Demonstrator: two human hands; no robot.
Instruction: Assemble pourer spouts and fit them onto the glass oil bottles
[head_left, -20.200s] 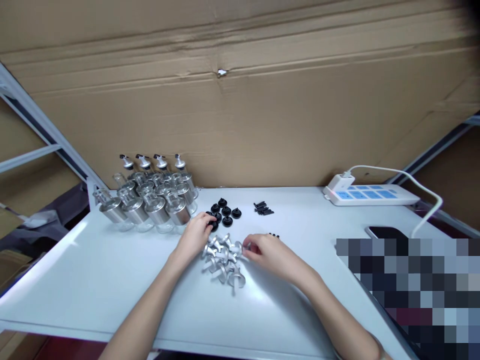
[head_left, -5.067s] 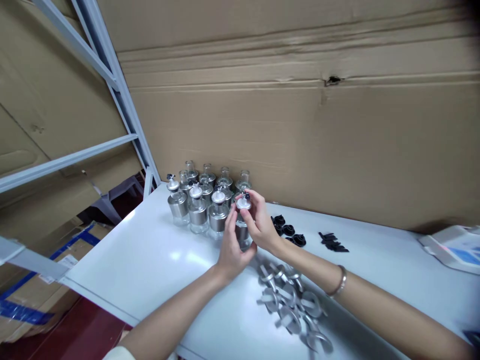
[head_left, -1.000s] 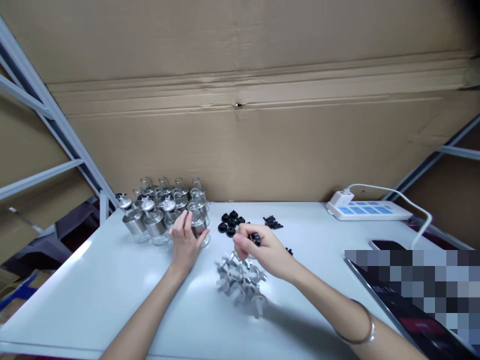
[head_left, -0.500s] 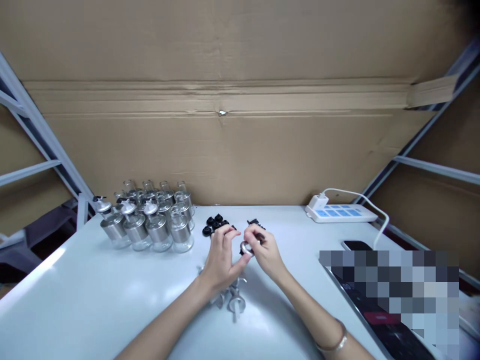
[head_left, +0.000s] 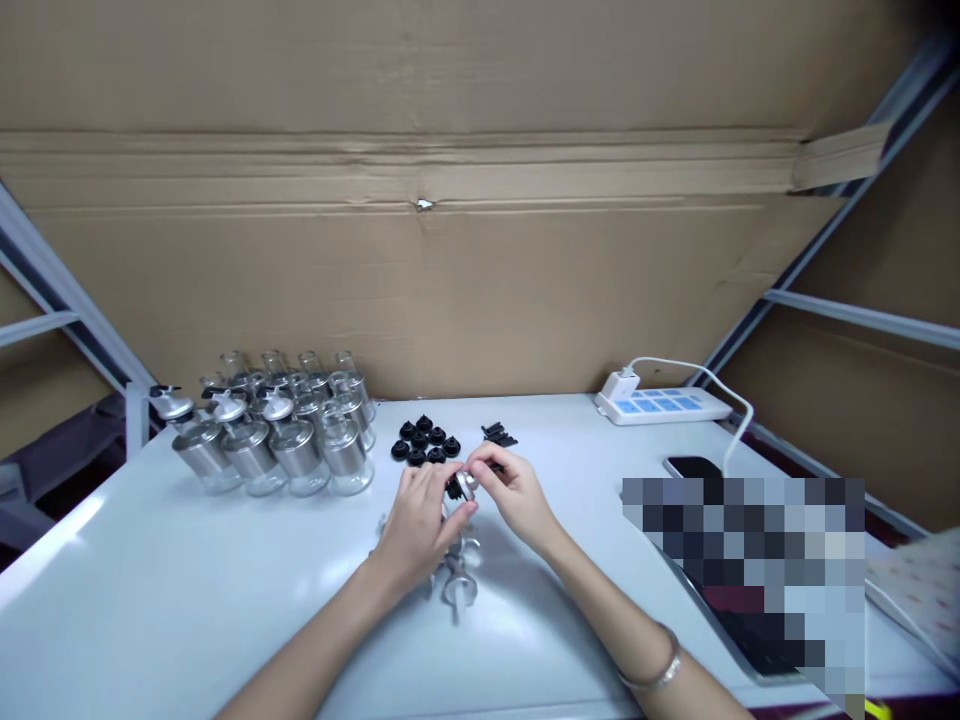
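Between my two hands is a silver bottle cap point(head_left: 466, 485) with a black ribbed plug, held above the white table. My left hand point(head_left: 420, 525) grips it from the left, thumb below and fingers above. From the right, my right hand point(head_left: 517, 495) pinches its upper side; a small dark part shows near those fingertips. Below my left hand lie several loose silver spout tops point(head_left: 460, 590), partly hidden by it. Just beyond my hands sit several black stoppers point(head_left: 424, 437) in a cluster and a few thin black pieces point(head_left: 499, 435).
At the left stand several glass bottles point(head_left: 304, 460) with metal bands, some with silver spouted tops point(head_left: 277, 405). A white power strip point(head_left: 664, 405) with a cable lies back right. A phone point(head_left: 694, 467) and a partly blurred dark-screened device point(head_left: 739, 635) lie at the right. Cardboard point(head_left: 420, 300) walls the back.
My hands have turned the cap so its black plug faces left, and the black stoppers show more fully. The whole view has shifted slightly.
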